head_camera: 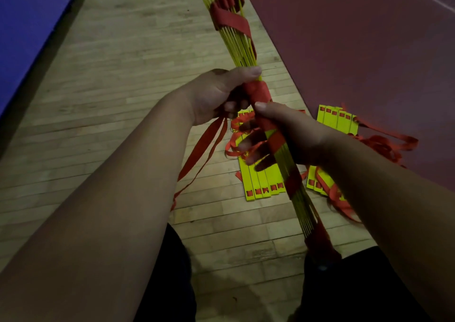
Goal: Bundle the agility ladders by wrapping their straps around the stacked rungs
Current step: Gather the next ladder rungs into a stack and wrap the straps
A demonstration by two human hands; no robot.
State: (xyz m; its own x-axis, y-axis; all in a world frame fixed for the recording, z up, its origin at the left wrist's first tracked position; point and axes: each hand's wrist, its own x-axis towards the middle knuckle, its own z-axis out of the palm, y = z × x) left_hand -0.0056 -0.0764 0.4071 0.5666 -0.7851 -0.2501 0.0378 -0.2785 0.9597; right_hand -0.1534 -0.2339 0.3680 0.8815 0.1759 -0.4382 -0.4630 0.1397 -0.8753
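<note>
A person holds a bundle of yellow rungs (246, 48) in both hands. The rungs are stacked and seen edge-on, running from a near end beside the right thigh to a far end where they fan slightly apart. The left hand (214, 92) is closed round the bundle near its middle, with the thumb laid across the top and the fingers curled beneath. Loose strap tails (204, 149) come out from under that hand and hang to the left of the bundle, over the wooden floor (110, 100). Just nearer along the bundle the right hand (293, 134) clasps it too — thumb pressed on the edge of the red strap wrap (257, 91), fingers curled round the underside. That wrap sits tight round the rungs between the two thumbs, and further red turns cross the bundle on the near side of the right hand. Towards the bundle's far end a broad red loop (234, 21) drapes loosely across it. Directly beneath the bundle, flat on the floor, lies a second ladder (261, 181) with its yellow rungs side by side and red strap tangled over them. To the right of the bundle is another heap of rungs (337, 122) — partly on a maroon mat (357, 50), partly hidden by the right forearm. Well to the left of the bundle a blue mat (24, 13) borders the floor. Dark clothing (357, 284) covers the legs at the bundle's near end.
</note>
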